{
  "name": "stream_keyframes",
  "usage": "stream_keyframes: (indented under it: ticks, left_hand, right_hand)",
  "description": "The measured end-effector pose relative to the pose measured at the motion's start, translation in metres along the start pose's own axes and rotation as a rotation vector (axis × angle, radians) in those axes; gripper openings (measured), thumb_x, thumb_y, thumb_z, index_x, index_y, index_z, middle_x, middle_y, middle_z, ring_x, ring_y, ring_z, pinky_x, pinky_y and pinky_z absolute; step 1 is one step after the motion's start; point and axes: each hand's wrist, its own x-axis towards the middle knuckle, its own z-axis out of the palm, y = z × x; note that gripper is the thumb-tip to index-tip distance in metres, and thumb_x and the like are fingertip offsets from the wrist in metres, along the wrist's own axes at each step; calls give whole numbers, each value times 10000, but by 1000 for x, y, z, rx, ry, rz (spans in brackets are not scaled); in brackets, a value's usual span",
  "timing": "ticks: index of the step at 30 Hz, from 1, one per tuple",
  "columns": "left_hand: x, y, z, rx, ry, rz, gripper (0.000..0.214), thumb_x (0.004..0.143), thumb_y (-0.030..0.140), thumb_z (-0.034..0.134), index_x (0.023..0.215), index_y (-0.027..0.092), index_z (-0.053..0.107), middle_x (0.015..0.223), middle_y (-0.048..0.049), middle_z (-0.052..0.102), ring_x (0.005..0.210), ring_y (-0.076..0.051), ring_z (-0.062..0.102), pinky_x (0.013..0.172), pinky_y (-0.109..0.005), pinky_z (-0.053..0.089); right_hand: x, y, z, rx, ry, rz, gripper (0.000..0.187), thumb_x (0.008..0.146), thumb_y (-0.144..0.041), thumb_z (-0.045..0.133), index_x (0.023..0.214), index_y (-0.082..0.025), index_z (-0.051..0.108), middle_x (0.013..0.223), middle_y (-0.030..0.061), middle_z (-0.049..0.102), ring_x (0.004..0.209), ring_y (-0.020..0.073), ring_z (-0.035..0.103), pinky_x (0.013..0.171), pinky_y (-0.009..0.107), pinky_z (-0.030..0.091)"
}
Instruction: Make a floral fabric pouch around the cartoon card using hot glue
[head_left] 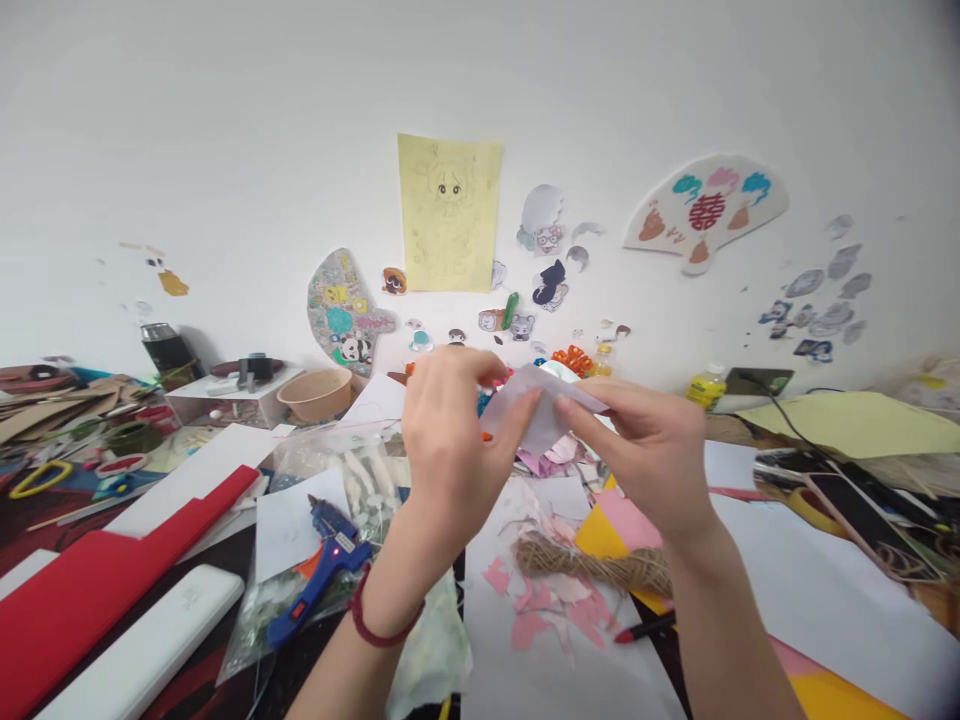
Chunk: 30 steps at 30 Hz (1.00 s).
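Note:
A small piece of white paper is held up over the table between my two hands, its far end coming to a point. My left hand pinches its left side, the thumb lying on the near face. On the other side, my right hand grips the right edge between thumb and fingers. Below them, pink paper scraps lie on a white sheet. A bundle of brown twine rests across that sheet, with a red-tipped pen nearby.
A blue glue gun lies on a clear plastic bag at the left. Nearby are red paper, a white box and yellow-handled scissors. A phone and a yellow bottle are on the right.

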Motion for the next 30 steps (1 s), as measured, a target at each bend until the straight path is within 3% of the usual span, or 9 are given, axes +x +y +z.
stream_keyframes:
  ticks: [2, 4, 9, 17, 30]
  left_hand:
    - [-2, 3, 1, 34, -40, 84, 173, 884, 205, 699, 777, 191, 564, 625, 46, 585, 568, -99, 513, 549, -254, 385]
    - [-5, 5, 3, 37, -101, 73, 193, 907, 203, 666, 738, 192, 574, 546, 73, 556, 476, -71, 460, 485, -236, 344]
    - [-8, 6, 5, -30, -189, -17, 119, 931, 209, 624, 816, 180, 627, 627, 49, 644, 501, -68, 523, 519, -221, 393]
    - [-6, 5, 0, -98, -260, -21, 108, 949, 166, 562, 850, 179, 603, 667, 22, 645, 571, -92, 560, 557, -229, 395]
    - [-4, 7, -3, -136, -295, -27, 138, 955, 136, 509, 847, 187, 578, 678, 12, 609, 591, -113, 537, 579, -251, 409]
  right_hand:
    - [0, 0, 1, -13, 4, -27, 125, 893, -129, 686, 805, -211, 720, 751, -27, 695, 699, 108, 591, 649, 245, 481]
    - [0, 0, 2, -31, -3, -49, 115, 899, -128, 678, 818, -203, 713, 761, -20, 694, 713, 113, 598, 660, 250, 485]
    - [1, 0, 2, -65, -25, -101, 103, 920, -118, 644, 883, -189, 708, 777, -3, 680, 716, 121, 598, 656, 268, 490]
    - [-1, 2, 1, -158, -21, -236, 167, 905, -70, 637, 960, -202, 722, 867, 36, 723, 796, 164, 662, 717, 316, 531]
    - [-1, 4, 3, -121, -13, -237, 188, 898, -67, 638, 961, -224, 718, 865, 32, 719, 787, 176, 666, 712, 334, 540]
